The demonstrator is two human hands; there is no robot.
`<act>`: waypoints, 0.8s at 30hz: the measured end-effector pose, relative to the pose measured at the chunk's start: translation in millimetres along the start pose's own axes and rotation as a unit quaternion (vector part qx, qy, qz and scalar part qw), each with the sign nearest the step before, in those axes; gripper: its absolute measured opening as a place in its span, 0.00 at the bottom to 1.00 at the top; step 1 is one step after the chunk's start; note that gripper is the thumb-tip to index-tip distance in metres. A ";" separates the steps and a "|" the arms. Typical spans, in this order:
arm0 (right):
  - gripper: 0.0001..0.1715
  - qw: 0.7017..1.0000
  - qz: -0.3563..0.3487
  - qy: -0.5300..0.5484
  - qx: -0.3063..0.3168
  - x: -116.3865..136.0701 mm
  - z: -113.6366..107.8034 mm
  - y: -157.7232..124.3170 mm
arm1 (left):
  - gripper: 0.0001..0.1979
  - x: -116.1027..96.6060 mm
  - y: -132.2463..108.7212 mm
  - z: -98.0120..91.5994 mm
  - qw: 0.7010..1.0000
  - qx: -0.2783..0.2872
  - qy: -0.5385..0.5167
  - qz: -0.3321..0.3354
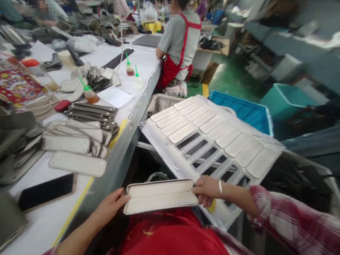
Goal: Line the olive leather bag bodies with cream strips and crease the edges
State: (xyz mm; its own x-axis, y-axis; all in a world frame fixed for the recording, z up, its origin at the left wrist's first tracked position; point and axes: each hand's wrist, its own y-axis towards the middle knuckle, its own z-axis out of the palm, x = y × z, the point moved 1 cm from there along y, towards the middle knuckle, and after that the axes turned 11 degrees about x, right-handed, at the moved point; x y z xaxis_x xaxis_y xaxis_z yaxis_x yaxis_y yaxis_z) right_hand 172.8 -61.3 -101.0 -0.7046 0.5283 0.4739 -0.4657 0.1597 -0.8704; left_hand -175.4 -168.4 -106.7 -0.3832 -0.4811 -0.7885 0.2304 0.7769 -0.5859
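So, from the left: a dark-screened smartphone (pixel 48 191) lies on the white worktable (pixel 48 222) left of the grip, a loose heap of rounded-end cream panels (pixel 66 143) just beyond it. Then in comes the left hand (pixel 113 204), thumb and fingers closed on the near end of a creased cream panel (pixel 160 202). There's the piece itself, stretched between both hands above the red apron (pixel 172 240), two long halves spread along a central crease. The step looks like working that fold; opening or closing, I can't tell. The next move, I'd judge, calls for both ends turning together, edges lined up. On to the right hand (pixel 206 191), pinching the opposite end, a bracelet (pixel 220 187) at its wrist. And right of the grip, stretching away beyond it, a slotted board (pixel 172 154) carries more pale panels (pixel 183 132), dark slots showing on the side nearer the hand.
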 end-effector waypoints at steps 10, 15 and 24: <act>0.27 0.896 -0.265 -0.232 -0.271 -0.6 -1.2 -5.0 | 0.30 -66.8 26.8 6.5 0.930 -0.030 0.324 0.174; 0.12 0.823 -0.337 -0.365 -0.276 5.0 10.7 -0.7 | 0.25 -103.8 69.8 63.2 0.910 0.137 0.303 0.248; 0.16 0.780 -0.383 -0.423 -0.256 -7.0 19.7 -6.6 | 0.24 -100.1 71.7 74.9 0.899 0.156 0.328 0.246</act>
State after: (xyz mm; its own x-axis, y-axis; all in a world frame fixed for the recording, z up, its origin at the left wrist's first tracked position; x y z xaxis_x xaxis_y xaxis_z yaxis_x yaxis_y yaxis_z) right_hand 170.3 -82.5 -96.0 -0.5268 -0.5908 0.6111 -0.8016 0.5845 -0.1259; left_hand -53.5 -94.9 -83.8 -0.5874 0.3118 -0.7468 0.7168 0.6289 -0.3012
